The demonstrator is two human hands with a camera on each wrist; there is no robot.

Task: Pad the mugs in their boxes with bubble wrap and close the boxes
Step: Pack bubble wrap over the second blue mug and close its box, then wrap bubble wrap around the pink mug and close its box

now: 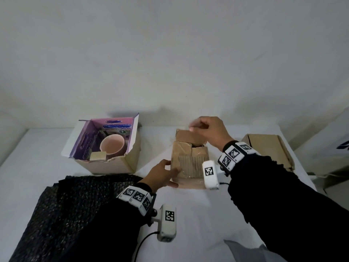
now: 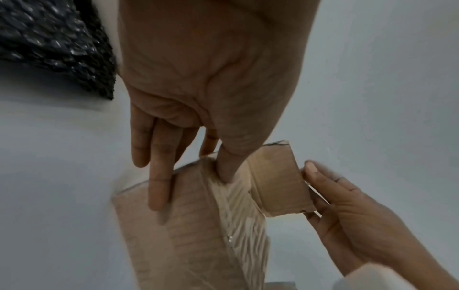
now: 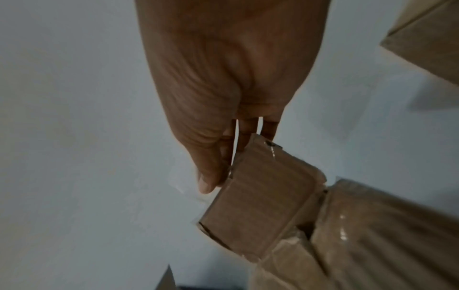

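The brown box [image 1: 190, 165] sat on the surface [image 1: 198, 214] between the two hands, its worn cardboard looking light and floppy, so the left grip [image 1: 160, 173] pressed flat-fingered on its near corner while the right grip [image 1: 209, 132] was pinched on the far flap [image 1: 188, 137] at its free edge.

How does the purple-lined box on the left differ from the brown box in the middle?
The purple-lined box stands wide open, mug showing, untouched; the brown box is nearly closed, left hand steadying it, right hand pinching its raised flap. Both are cardboard.
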